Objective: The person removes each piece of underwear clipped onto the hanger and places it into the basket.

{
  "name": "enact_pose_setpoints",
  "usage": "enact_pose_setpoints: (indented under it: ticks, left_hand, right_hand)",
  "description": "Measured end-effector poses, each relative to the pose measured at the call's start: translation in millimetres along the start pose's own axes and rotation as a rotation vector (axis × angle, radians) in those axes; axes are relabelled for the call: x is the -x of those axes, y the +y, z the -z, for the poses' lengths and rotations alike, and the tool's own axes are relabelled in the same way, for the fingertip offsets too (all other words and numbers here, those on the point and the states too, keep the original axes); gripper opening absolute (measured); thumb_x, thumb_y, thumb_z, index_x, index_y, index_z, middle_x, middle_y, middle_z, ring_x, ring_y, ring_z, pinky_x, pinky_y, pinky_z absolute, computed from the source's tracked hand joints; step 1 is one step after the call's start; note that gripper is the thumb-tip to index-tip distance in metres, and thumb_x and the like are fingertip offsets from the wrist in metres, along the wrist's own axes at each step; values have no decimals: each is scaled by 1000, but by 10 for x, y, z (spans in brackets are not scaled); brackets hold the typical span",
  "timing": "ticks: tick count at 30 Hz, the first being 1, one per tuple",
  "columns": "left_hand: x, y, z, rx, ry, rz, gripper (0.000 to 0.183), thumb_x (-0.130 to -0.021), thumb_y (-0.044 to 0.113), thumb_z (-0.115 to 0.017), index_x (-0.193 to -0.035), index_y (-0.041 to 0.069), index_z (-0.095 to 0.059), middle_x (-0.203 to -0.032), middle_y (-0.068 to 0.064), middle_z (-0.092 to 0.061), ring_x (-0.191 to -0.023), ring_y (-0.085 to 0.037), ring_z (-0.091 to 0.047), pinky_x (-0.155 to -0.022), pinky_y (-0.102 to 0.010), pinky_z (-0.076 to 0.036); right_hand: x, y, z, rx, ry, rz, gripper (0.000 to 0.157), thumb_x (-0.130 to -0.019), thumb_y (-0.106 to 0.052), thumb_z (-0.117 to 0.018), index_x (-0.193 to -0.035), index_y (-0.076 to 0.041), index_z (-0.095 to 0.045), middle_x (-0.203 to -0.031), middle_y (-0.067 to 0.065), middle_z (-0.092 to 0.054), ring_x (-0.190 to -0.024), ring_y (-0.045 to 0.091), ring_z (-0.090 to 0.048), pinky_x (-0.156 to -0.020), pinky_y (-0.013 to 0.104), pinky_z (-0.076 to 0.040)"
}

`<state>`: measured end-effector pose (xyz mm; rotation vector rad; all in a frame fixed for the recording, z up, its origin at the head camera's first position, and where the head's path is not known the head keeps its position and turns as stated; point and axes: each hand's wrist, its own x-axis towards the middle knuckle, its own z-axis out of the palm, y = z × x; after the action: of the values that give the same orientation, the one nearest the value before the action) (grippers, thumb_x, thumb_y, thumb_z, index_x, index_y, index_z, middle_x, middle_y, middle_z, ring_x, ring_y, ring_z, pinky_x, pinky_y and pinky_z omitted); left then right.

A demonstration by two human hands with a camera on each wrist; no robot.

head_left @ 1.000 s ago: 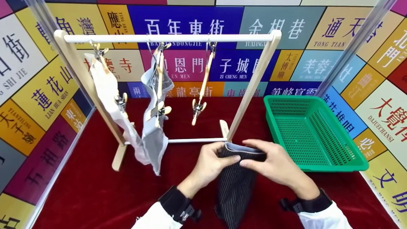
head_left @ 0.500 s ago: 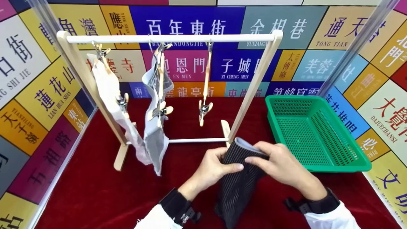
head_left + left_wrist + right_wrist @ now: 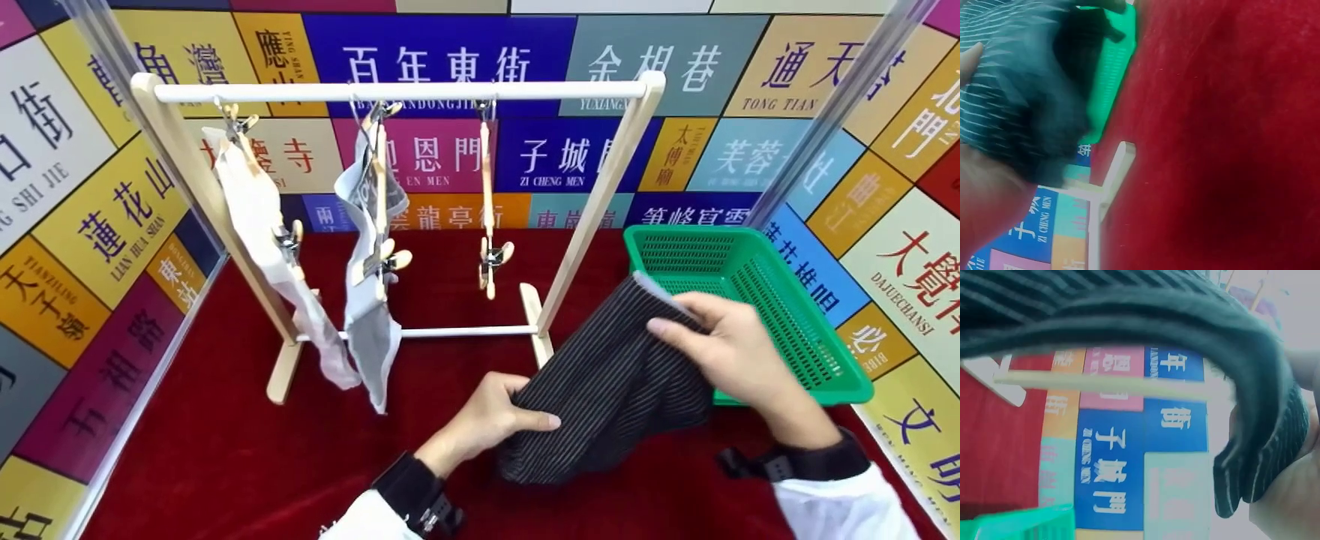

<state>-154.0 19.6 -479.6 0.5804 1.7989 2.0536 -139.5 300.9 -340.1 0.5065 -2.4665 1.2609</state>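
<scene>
A black garment with thin white stripes [image 3: 600,390] is stretched between the two hands above the red cloth; its exact kind is unclear. The left hand [image 3: 489,421] grips its lower left part, thumb across the front. At the upper right, the right hand [image 3: 739,360] pinches the edge, where a pale lining shows. Dark folds of the garment [image 3: 1027,95] fill the upper left of the left wrist view. In the right wrist view the garment [image 3: 1258,399] drapes past the right hand [image 3: 1292,495], partly hiding it.
A wooden rack [image 3: 600,202] with a white bar stands behind the hands. A white garment [image 3: 251,195] and a grey one [image 3: 367,315] hang at its left; a hanger with clips [image 3: 487,202] hangs bare. The green basket [image 3: 832,386] is at the right, partly behind the right hand.
The right hand has moved right and up, pulling the garment's top edge toward the basket. The left hand has dropped slightly. The garment went from hanging down to stretched diagonally; the bare hanger swung.
</scene>
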Motion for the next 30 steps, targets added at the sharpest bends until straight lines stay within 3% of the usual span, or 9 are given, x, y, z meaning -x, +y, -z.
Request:
enact_pose_setpoints:
  ticks: [3, 6, 8, 15, 19, 22, 28, 30]
  left_hand:
    - [-30, -44, -27, -4, 49, 8, 16, -78, 2, -87, -90, -4, -79, -87, -8, -77, -78, -14, -72, -71, -25, -58]
    - [-78, -55, -72, 28, 112, 24, 18, -81, 5, -86, -94, -4, -78, -85, -7, -77, -76, -13, -72, -68, -24, -58]
    - [-121, -47, -107, 68, 158, 31, 19, -84, 6, -85, -99, -3, -78, -86, -6, -77, -77, -13, -72, -69, -25, -58]
    - [-218, -11, -160, 143, 275, 0, 15, -91, 5, -78, -103, -4, -75, -85, -7, -75, -74, -15, -72, -74, -30, -61]
    - [-162, -40, -101, 112, 293, 16, 12, -91, 5, -79, -98, -4, -75, -83, -8, -75, -71, -15, -72, -74, -33, -62]
    - [-92, -56, -40, 86, 296, 30, 13, -90, 5, -80, -96, -5, -75, -83, -7, -74, -71, -15, -71, -73, -31, -61]
    - [33, -57, 76, 17, 284, 50, 14, -89, 6, -80, -96, -5, -74, -80, -2, -72, -70, -15, -68, -69, -29, -58]
    - [65, -50, 102, -2, 276, 61, 13, -89, 7, -80, -96, -3, -75, -80, -2, -72, -71, -15, -68, -70, -31, -58]
  right_hand:
    - [-28, 98, 140, -33, 19, -103, 9, -95, -5, -77, -103, -3, -79, -83, -1, -76, -64, 6, -67, -58, 19, -52]
    - [-73, 213, 307, -78, 24, -187, 16, -98, -10, -75, -108, 2, -77, -86, -1, -77, -64, 8, -70, -56, 22, -55]
    - [-112, 287, 437, -112, 26, -242, 18, -99, -14, -74, -110, 1, -76, -88, -2, -78, -65, 10, -72, -56, 24, -57]
    - [-258, 739, 889, -405, 116, -442, 9, -97, -14, -76, -104, -10, -80, -84, 1, -78, -63, 13, -71, -54, 26, -57]
    - [-208, 1194, 1120, -303, 166, -538, 8, -99, -22, -74, -96, -26, -81, -77, -7, -75, -59, 9, -66, -52, 24, -55]
    - [-86, 1510, 1246, -176, 145, -608, 12, -101, -31, -71, -92, -34, -78, -73, -11, -71, -58, 8, -64, -52, 25, -54]
    - [94, 1903, 1352, -92, 101, -683, 16, -103, -39, -66, -89, -38, -71, -74, -11, -68, -61, 9, -64, -54, 27, -55]
    - [119, 1987, 1350, -56, 75, -705, 16, -105, -39, -63, -94, -31, -71, -75, -11, -68, -61, 10, -65, -55, 28, -57]
